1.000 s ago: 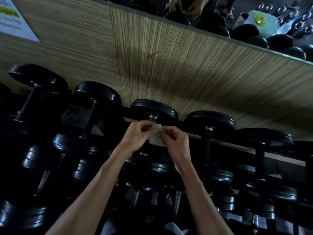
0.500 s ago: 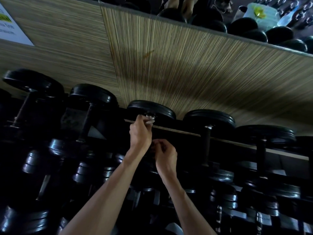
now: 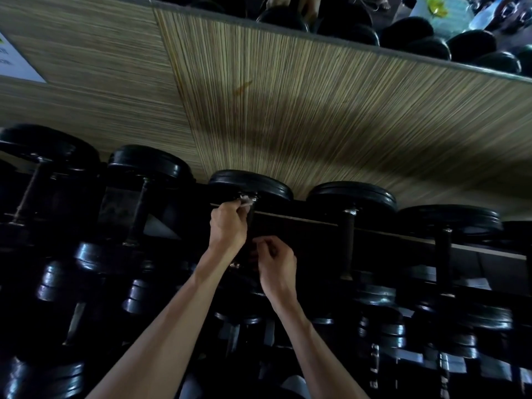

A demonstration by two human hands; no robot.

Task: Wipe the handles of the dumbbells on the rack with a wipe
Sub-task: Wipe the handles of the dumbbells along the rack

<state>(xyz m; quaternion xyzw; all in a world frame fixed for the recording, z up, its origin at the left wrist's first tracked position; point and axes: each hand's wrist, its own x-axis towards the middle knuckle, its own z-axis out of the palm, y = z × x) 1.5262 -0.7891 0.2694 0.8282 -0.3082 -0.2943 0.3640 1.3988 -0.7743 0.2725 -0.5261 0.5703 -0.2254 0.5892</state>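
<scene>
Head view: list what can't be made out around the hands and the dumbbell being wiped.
- Wipe: only a pale scrap shows above the left hand, which covers the rest.
- Handle of the dumbbell: mostly behind both hands, and dark.
- Right hand: fingers curled; whether they grip anything is lost in shadow.
- Lower rack: too dim for detail.
- Wall sign: cut off by the left edge.

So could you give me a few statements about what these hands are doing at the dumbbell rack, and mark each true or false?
1. The left hand holds the wipe at the top of a dumbbell handle. True.
2. The right hand holds the wipe. False: the left hand does.
3. A striped wall panel stands behind the rack. True.
4. The dumbbell heads are red. False: they are black.
</scene>
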